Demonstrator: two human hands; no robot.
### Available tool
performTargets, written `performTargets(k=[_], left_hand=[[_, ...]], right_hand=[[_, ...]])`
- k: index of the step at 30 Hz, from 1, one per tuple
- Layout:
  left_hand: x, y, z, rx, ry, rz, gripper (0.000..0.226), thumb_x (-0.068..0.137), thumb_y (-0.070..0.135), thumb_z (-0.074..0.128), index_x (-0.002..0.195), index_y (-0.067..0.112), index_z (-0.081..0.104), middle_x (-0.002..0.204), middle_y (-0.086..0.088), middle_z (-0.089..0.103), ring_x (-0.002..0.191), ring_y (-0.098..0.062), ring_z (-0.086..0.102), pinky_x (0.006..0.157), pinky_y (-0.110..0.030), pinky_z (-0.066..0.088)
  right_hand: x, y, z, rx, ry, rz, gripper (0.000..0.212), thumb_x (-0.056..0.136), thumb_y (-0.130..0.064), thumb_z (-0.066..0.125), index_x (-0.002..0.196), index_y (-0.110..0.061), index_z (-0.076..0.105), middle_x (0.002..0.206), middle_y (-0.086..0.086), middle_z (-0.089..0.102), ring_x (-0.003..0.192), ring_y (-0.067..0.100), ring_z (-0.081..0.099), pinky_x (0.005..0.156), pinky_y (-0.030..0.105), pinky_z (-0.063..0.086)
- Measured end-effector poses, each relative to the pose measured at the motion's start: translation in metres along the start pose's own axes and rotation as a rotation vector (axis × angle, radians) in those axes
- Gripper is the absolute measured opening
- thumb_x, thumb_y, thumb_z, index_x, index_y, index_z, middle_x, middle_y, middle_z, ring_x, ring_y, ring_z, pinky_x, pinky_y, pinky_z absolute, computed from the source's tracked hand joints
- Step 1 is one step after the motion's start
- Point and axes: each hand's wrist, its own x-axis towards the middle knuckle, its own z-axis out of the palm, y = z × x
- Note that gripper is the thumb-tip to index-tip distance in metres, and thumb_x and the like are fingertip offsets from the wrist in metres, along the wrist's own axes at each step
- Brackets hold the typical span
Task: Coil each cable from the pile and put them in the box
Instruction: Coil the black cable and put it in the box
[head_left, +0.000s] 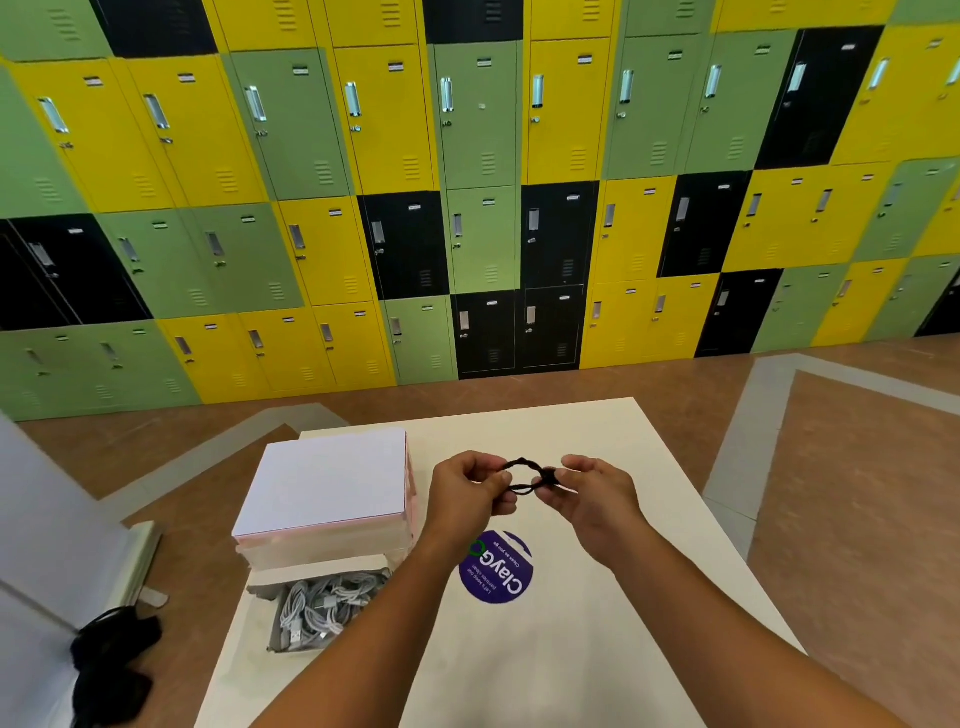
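Observation:
A thin black cable (524, 475) is wound into a small loop and held in the air above the white table (597, 623). My left hand (467, 491) pinches the loop's left side. My right hand (592, 491) pinches its right side, where the strands bunch together. At the table's left front stands an open white box (270, 613) holding several coiled grey cables (322, 605). My left forearm crosses over the box's right edge.
A white closed box with a pink rim (327, 493) sits behind the open one. A purple round sticker (498, 569) lies on the table between my arms. Black items (111, 660) rest on the floor at the left. Lockers (467, 182) line the far wall.

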Motion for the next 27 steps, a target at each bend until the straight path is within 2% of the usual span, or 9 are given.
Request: performTargets(k=[4, 11, 14, 17, 20, 22, 24, 27], left_hand=[[-0.004, -0.003, -0.015, -0.072, 0.002, -0.007, 0.015, 0.092, -0.003, 0.066, 0.103, 0.006, 0.069, 0.094, -0.019, 0.070, 0.073, -0.025, 0.074, 0.068, -0.032, 0.062], [-0.015, -0.020, -0.069, -0.116, 0.079, -0.070, 0.012, 0.088, -0.002, 0.072, 0.099, 0.000, 0.068, 0.083, -0.020, 0.074, 0.072, -0.028, 0.073, 0.070, -0.038, 0.063], [-0.026, -0.031, -0.098, -0.117, 0.115, -0.099, 0.012, 0.086, -0.004, 0.073, 0.098, -0.003, 0.069, 0.080, -0.018, 0.074, 0.070, -0.027, 0.073, 0.067, -0.036, 0.062], [-0.037, -0.043, -0.129, -0.125, 0.134, -0.129, 0.011, 0.087, -0.005, 0.071, 0.098, -0.002, 0.069, 0.083, -0.020, 0.074, 0.071, -0.027, 0.074, 0.064, -0.032, 0.061], [-0.046, -0.054, -0.159, -0.156, 0.158, -0.145, 0.013, 0.087, -0.010, 0.068, 0.098, -0.002, 0.069, 0.081, -0.018, 0.072, 0.072, -0.029, 0.073, 0.066, -0.034, 0.062], [-0.051, -0.060, -0.177, -0.122, 0.178, -0.155, 0.015, 0.087, -0.012, 0.067, 0.096, -0.001, 0.071, 0.079, -0.016, 0.072, 0.073, -0.030, 0.073, 0.067, -0.034, 0.062], [-0.058, -0.067, -0.197, -0.051, 0.199, -0.168, 0.016, 0.084, -0.013, 0.070, 0.093, -0.001, 0.071, 0.075, -0.013, 0.071, 0.067, -0.030, 0.070, 0.062, -0.034, 0.060], [-0.066, -0.080, -0.217, 0.106, 0.221, -0.174, 0.015, 0.082, -0.014, 0.070, 0.089, 0.000, 0.071, 0.067, -0.004, 0.067, 0.059, -0.024, 0.063, 0.051, -0.028, 0.052]], right_hand=[[0.000, 0.005, 0.006, -0.006, -0.066, 0.026, 0.017, 0.095, 0.015, 0.049, 0.101, 0.005, 0.061, 0.098, 0.024, 0.069, 0.085, 0.037, 0.072, 0.078, 0.039, 0.060], [-0.005, 0.032, 0.029, -0.183, -0.226, 0.014, 0.013, 0.089, 0.012, 0.063, 0.100, 0.008, 0.068, 0.094, 0.026, 0.072, 0.089, 0.040, 0.074, 0.079, 0.038, 0.060], [-0.009, 0.055, 0.045, -0.306, -0.262, 0.048, 0.012, 0.088, 0.007, 0.067, 0.099, 0.004, 0.070, 0.095, 0.026, 0.073, 0.084, 0.039, 0.074, 0.072, 0.038, 0.059], [-0.017, 0.077, 0.063, -0.353, -0.337, 0.098, 0.014, 0.091, 0.008, 0.063, 0.103, 0.002, 0.070, 0.088, 0.021, 0.074, 0.075, 0.032, 0.071, 0.063, 0.035, 0.059], [-0.023, 0.098, 0.083, -0.372, -0.449, 0.134, 0.021, 0.092, 0.013, 0.056, 0.108, 0.004, 0.068, 0.084, 0.018, 0.072, 0.074, 0.031, 0.067, 0.070, 0.036, 0.059], [-0.026, 0.111, 0.094, -0.425, -0.503, 0.133, 0.025, 0.090, 0.017, 0.056, 0.109, 0.005, 0.068, 0.090, 0.020, 0.071, 0.076, 0.033, 0.068, 0.077, 0.039, 0.060], [-0.029, 0.128, 0.107, -0.494, -0.535, 0.113, 0.027, 0.087, 0.019, 0.057, 0.105, 0.004, 0.070, 0.094, 0.020, 0.069, 0.077, 0.032, 0.069, 0.078, 0.039, 0.061], [-0.034, 0.151, 0.117, -0.618, -0.575, 0.036, 0.032, 0.081, 0.020, 0.063, 0.091, -0.007, 0.077, 0.084, 0.011, 0.070, 0.076, 0.029, 0.069, 0.083, 0.047, 0.061]])
